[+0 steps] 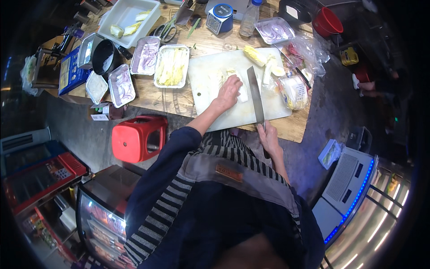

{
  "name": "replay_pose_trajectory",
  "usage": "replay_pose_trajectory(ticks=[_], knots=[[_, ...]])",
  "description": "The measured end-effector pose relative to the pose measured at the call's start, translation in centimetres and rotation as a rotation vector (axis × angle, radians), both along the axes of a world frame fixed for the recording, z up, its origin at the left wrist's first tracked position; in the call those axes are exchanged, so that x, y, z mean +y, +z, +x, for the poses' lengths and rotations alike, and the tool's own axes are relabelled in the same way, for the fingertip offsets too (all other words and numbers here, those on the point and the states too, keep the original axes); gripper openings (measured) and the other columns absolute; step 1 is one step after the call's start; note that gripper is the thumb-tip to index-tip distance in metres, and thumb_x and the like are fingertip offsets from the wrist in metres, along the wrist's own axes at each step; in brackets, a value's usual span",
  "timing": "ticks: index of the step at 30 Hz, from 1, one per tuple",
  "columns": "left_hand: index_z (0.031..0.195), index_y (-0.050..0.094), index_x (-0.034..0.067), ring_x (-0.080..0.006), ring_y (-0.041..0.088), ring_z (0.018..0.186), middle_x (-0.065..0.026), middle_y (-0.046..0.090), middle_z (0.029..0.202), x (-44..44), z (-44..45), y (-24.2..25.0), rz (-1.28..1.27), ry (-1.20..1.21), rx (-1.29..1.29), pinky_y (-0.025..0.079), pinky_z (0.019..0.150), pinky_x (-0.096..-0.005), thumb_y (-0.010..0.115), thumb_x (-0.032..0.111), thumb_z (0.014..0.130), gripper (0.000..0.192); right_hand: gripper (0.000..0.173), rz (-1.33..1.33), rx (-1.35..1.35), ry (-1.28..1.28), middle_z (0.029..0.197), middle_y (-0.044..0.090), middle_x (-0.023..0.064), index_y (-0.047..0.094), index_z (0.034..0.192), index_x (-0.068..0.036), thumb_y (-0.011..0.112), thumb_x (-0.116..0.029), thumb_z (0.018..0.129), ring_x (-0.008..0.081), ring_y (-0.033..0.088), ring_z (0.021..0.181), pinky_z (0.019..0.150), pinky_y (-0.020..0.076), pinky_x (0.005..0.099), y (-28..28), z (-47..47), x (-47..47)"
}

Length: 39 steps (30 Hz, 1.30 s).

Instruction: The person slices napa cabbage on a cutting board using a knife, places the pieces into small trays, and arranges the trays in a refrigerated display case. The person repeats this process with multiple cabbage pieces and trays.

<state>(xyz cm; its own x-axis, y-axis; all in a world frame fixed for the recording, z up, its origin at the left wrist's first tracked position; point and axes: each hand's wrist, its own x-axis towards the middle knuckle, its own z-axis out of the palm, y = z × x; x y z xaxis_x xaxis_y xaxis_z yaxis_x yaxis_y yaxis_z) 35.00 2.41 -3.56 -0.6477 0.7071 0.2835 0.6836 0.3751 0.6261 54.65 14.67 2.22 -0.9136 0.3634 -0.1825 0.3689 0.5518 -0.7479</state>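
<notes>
My left hand (230, 93) rests on pale napa cabbage pieces (242, 95) on the white cutting board (225, 116). In my right hand (269, 134), at the board's near edge, is the handle of a long knife (256, 94); its blade lies over the board, just right of the cabbage. Shredded cabbage (215, 79) lies left of my fingers. A yellow-tipped cabbage piece (254, 55) and a pale, cut one (268, 70) are at the board's far right. Left of the board stands a foil tray of cut cabbage (172, 66), beside a foil tray of sliced onion (145, 55).
A white plastic tub (129, 42), scissors (168, 30), a black bowl (105, 57) and a blue-white device (220, 18) stand on the wooden table (161, 101). At right are a bagged cabbage (295, 92) and another onion tray (274, 30). A red stool (136, 138) stands below the table.
</notes>
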Motion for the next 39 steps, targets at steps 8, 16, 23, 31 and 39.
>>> replay_pose_trajectory(ticks=[8,16,23,31,39], knots=[[0.099,0.056,-0.001,-0.0321,0.049,0.106,-0.0152,0.054,0.106,-0.6,0.4,-0.6,0.020,-0.020,-0.103,0.043,0.089,-0.0368,0.068,-0.002,0.063,0.038,0.018,0.007,0.056,0.047,0.059,0.052,0.0256,0.047,0.079,0.004,0.051,-0.012,0.085,0.0431,0.054,0.059,0.054,0.0412,0.0465,-0.4,-2.6,0.1],[0.096,0.058,-0.001,-0.0336,0.051,0.102,-0.0155,0.053,0.106,-3.0,2.7,1.4,0.077,-0.005,-0.042,0.043,0.091,-0.0359,0.066,-0.004,0.065,0.031,0.017,0.083,0.032,0.093,0.059,0.052,0.0262,0.046,0.079,0.004,0.051,-0.011,0.085,0.0440,0.054,0.061,0.055,0.0411,0.0470,0.5,-4.1,0.4],[0.095,0.058,-0.001,-0.0315,0.052,0.099,-0.0148,0.051,0.110,-9.4,2.6,2.4,0.056,0.418,-0.509,0.046,0.087,-0.0358,0.056,-0.013,0.067,0.031,0.018,0.028,-0.053,0.079,0.061,0.053,0.0261,0.047,0.079,0.004,0.051,-0.012,0.085,0.0438,0.055,0.063,0.055,0.0413,0.0468,1.5,-2.4,-1.0],[0.105,0.058,0.000,-0.0328,0.047,0.111,-0.0169,0.048,0.120,-7.9,0.2,2.0,-0.062,0.101,0.052,0.043,0.091,-0.0361,0.056,-0.012,0.067,0.040,0.020,-0.006,-0.042,0.207,0.063,0.054,0.0287,0.046,0.081,0.005,0.050,-0.014,0.085,0.0446,0.056,0.064,0.059,0.0430,0.0488,-0.9,-4.8,-3.6],[0.091,0.056,0.000,-0.0326,0.050,0.102,-0.0141,0.053,0.105,-8.5,-1.6,0.7,-0.057,0.076,-0.100,0.044,0.085,-0.0373,0.066,-0.002,0.069,0.025,0.021,-0.009,-0.010,0.153,0.061,0.052,0.0265,0.046,0.082,0.005,0.050,-0.015,0.086,0.0416,0.055,0.060,0.055,0.0416,0.0444,-0.6,-5.9,-5.1]])
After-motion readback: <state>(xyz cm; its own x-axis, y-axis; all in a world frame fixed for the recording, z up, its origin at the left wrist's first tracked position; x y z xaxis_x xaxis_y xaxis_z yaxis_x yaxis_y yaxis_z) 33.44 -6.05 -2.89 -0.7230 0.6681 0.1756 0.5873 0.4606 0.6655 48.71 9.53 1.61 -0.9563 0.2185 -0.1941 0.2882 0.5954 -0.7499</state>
